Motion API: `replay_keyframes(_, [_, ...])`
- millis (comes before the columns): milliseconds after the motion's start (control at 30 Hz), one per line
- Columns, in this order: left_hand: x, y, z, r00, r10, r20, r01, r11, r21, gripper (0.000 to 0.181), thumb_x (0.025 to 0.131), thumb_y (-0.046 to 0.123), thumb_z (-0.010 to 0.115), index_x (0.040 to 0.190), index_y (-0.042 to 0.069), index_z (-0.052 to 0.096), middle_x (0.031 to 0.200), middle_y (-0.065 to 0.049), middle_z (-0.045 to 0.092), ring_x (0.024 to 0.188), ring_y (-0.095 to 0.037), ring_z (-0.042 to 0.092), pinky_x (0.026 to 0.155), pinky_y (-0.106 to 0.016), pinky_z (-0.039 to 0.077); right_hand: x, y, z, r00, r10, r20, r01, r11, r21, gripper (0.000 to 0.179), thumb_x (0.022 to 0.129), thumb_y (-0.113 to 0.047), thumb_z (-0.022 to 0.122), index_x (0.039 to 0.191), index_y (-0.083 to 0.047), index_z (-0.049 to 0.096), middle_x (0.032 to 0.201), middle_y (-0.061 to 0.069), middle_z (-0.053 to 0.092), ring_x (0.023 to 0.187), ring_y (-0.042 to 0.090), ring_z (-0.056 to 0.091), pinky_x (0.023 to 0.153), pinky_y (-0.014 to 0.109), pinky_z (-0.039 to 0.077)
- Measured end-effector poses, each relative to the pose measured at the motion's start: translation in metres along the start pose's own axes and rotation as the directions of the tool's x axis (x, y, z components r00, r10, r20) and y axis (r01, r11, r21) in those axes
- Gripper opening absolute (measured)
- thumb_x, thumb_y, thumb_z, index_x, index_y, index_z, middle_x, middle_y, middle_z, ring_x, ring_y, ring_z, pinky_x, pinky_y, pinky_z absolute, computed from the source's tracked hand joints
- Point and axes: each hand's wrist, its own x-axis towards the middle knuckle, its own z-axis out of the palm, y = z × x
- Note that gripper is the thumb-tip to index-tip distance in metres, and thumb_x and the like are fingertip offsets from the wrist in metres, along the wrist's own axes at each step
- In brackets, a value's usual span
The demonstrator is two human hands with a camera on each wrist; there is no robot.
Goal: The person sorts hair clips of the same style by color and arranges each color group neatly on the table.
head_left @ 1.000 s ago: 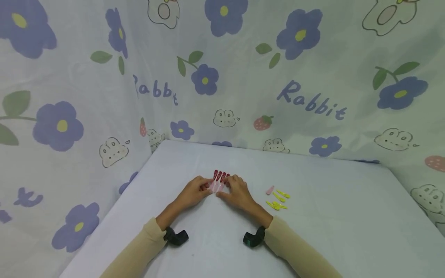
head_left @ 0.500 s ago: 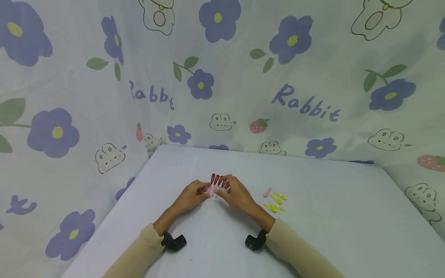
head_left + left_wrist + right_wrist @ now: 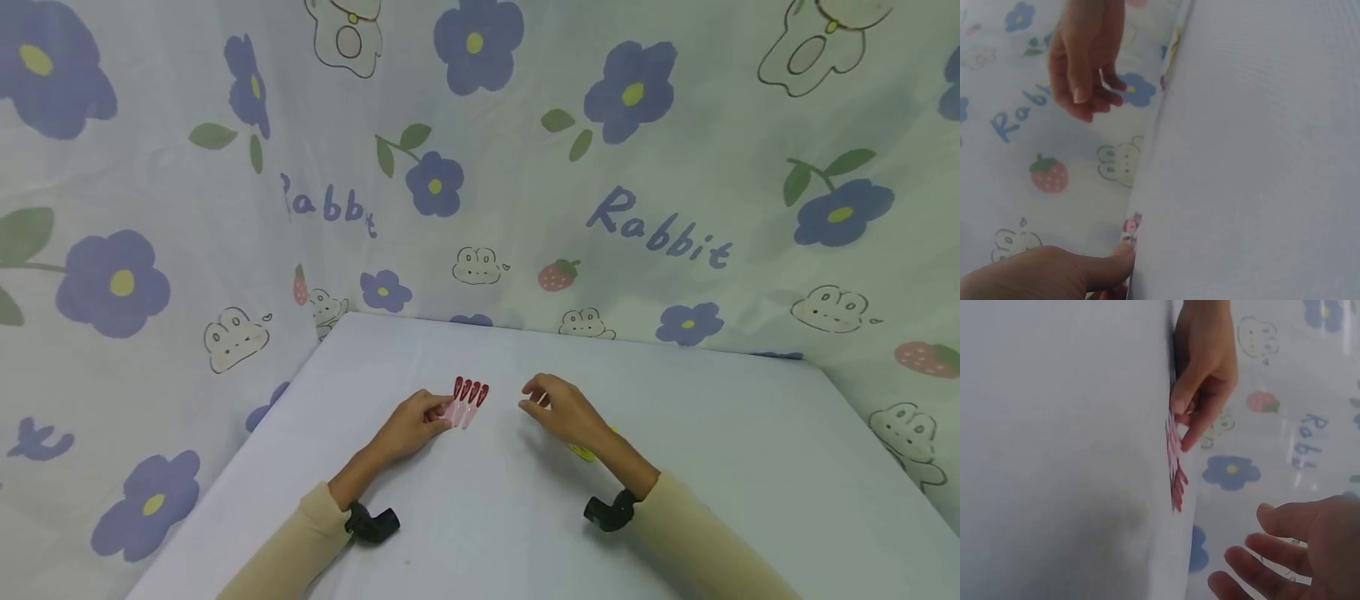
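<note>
Pink clips (image 3: 469,414) lay at the left hand (image 3: 411,427), whose thumb and fingers pinched the left edge of their row; how many were caught in that pinch was hard to tell, since the fingers covered some and the left wrist view was dim. Four red clips (image 3: 475,392) fanned out just beyond, their near ends close against the far ends of the pink ones — two short rows together on the table (image 3: 495,517). The right hand (image 3: 564,408) hung above the surface to the right of the rows, fingers loosely bent, gripping nothing.

The step in hand looked like arranging, the left hand steadying the pink row while the right was free. The next move seemed to call for a light touch, as such small, closely set clips could slip out of line. Were another clip wanted, the yellow clips (image 3: 582,452) — partly hidden beneath the right forearm (image 3: 628,462) — were loose and near.

Farther out, beige sleeves (image 3: 277,550) reached in from the front, with a black device at each wrist (image 3: 372,524). The tabletop was smooth and white. Behind it and along the left hung pale fabric (image 3: 517,200), printed with blue flowers, strawberries, rabbit faces and the word "Rabbit".
</note>
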Motion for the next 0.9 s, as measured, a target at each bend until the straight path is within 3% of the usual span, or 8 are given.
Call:
replay_keyframes(167, [0.002,0.004,0.001,1.000,-0.006,0.021,0.006,1.000,-0.004,0.040,0.089,0.009,0.075,0.127,0.000,0.067,0.088,-0.004,0.058,0.080,-0.010,0.052,0.070,-0.022,0.045,-0.004,0.033,-0.022,0.997,-0.031,0.075,0.033,0.999,-0.034,0.013,0.095,-0.015,0.068,0.107,-0.009,0.069,0.098,-0.002,0.067,0.091,0.014,0.060,0.080,0.032,0.052])
replay_keyframes(333, [0.004,0.004,0.002,1.000,0.001,0.011,-0.001,1.000,0.004,0.040,0.089,0.011,0.074,0.128,0.002,0.067,0.089,-0.004,0.058,0.080,-0.010,0.053,0.072,-0.023,0.046,-0.005,0.062,-0.031,0.995,-0.051,0.088,0.057,0.996,-0.069,0.010,0.094,-0.009,0.067,0.104,-0.008,0.070,0.095,-0.002,0.067,0.090,0.014,0.060,0.083,0.035,0.052])
replay_keyframes(567, [-0.012,-0.001,0.008,0.998,-0.053,0.017,0.054,0.998,-0.016,0.039,0.088,0.008,0.075,0.126,0.001,0.068,0.087,-0.002,0.057,0.077,-0.008,0.051,0.068,-0.021,0.044,-0.011,0.081,-0.031,0.976,-0.111,0.186,0.124,0.991,-0.058,0.010,0.093,-0.009,0.069,0.103,-0.010,0.071,0.093,-0.005,0.064,0.089,0.010,0.059,0.082,0.030,0.054])
replay_keyframes(767, [-0.010,0.004,0.008,1.000,-0.008,0.006,0.008,1.000,-0.029,0.038,0.089,0.009,0.074,0.126,0.001,0.068,0.088,-0.002,0.058,0.078,-0.007,0.051,0.069,-0.021,0.045,-0.006,0.090,-0.042,0.936,-0.171,0.306,0.226,0.962,-0.152,0.007,0.091,-0.016,0.073,0.097,-0.019,0.071,0.094,-0.009,0.062,0.092,0.009,0.057,0.085,0.030,0.053])
replay_keyframes(900, [-0.005,0.008,0.002,1.000,-0.014,-0.015,0.014,1.000,-0.018,0.038,0.088,0.008,0.075,0.125,0.001,0.068,0.087,-0.003,0.058,0.078,-0.008,0.051,0.068,-0.021,0.045,0.007,0.088,-0.048,0.909,-0.180,0.376,0.262,0.948,-0.181,0.007,0.091,-0.017,0.073,0.095,-0.023,0.071,0.093,-0.011,0.061,0.091,0.009,0.055,0.084,0.031,0.052])
